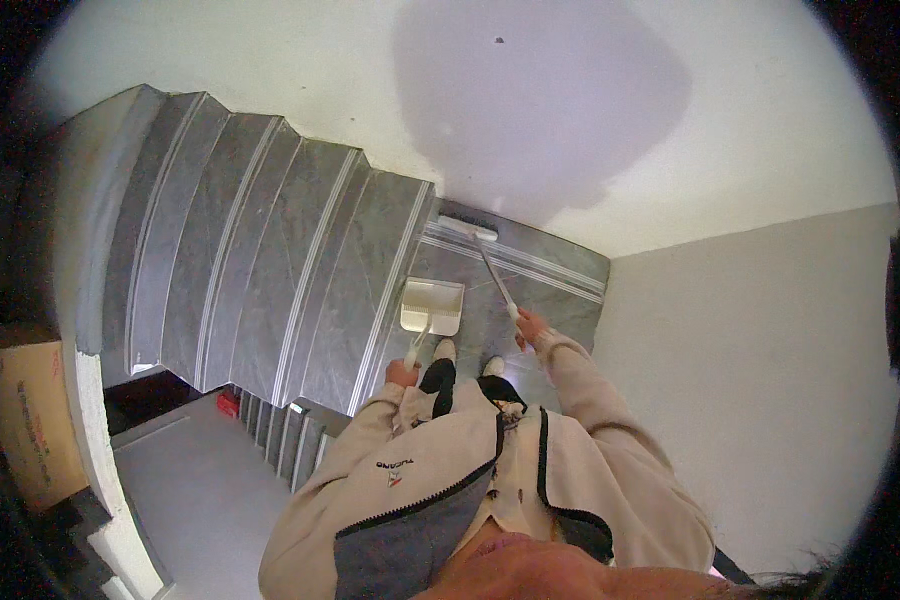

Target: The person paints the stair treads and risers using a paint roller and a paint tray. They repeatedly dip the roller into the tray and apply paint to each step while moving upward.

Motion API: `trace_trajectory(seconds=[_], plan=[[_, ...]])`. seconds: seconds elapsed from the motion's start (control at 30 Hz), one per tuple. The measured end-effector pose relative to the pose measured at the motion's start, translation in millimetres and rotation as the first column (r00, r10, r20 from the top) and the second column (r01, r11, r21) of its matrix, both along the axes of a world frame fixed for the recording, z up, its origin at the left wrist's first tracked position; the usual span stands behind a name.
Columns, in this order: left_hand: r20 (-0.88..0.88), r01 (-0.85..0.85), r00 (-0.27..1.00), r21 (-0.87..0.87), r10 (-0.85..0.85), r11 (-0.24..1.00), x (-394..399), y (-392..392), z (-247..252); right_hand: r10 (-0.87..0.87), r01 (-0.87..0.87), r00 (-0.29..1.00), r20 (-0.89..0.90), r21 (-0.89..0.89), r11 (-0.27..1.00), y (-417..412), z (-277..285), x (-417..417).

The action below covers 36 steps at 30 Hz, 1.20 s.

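My left hand (403, 373) is closed around the handle of a cream plastic dustpan (445, 322), whose pan rests on the grey tiled stair landing (480, 300) in front of my shoes. With my right hand (530, 328) I grip the pale handle end of a long-handled broom (468, 227). Its metal stick slants forward to a white head with dark bristles, which lies on the landing close to the base of the white wall. The broom head is beyond the dustpan and apart from it. What the pan contains cannot be told.
Grey stairs (270, 247) with pale edge strips adjoin the landing on the left. More steps (281, 442) show lower down, near a red object (228, 403). A cardboard box (34, 424) stands at the far left. Walls (742, 360) bound the landing ahead and on the right.
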<state>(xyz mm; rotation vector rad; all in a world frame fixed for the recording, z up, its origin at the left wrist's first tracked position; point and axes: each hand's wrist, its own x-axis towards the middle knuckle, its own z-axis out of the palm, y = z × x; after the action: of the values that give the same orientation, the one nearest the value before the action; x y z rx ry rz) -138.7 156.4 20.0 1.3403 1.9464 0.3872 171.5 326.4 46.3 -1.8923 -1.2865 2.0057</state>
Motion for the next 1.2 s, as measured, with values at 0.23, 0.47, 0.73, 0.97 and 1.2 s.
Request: trace_trajectory(seconds=[0.23,0.47,0.73,0.97,1.2], plan=[[-0.252,-0.131,0.959,0.002,0.127,0.991,14.4,6.2,3.1,0.226,-0.231,0.966,0.129,0.027,0.973,-45.2,-71.1,9.9],[0.12,-0.14,0.98,-0.164,0.16,0.976,35.3,22.7,14.2,-0.294,0.241,0.951,-0.092,-0.374,0.896,-113.6,52.4,117.7],[-0.159,0.047,0.986,-0.043,-0.053,0.998,73.6,7.2,48.3,-0.363,0.328,0.855,-0.37,-0.156,0.932,-103.1,21.4,198.7],[0.091,0.004,0.996,-0.131,0.008,0.991,109.6,28.9,39.2,0.221,-0.272,0.943,0.248,0.192,0.943,-95.4,-94.3,210.0],[0.044,-0.15,0.986,-0.175,0.16,0.973,61.1,-28.7,-39.2,-0.237,0.142,0.954,-0.183,-0.42,0.896,-147.6,36.4,180.0]])
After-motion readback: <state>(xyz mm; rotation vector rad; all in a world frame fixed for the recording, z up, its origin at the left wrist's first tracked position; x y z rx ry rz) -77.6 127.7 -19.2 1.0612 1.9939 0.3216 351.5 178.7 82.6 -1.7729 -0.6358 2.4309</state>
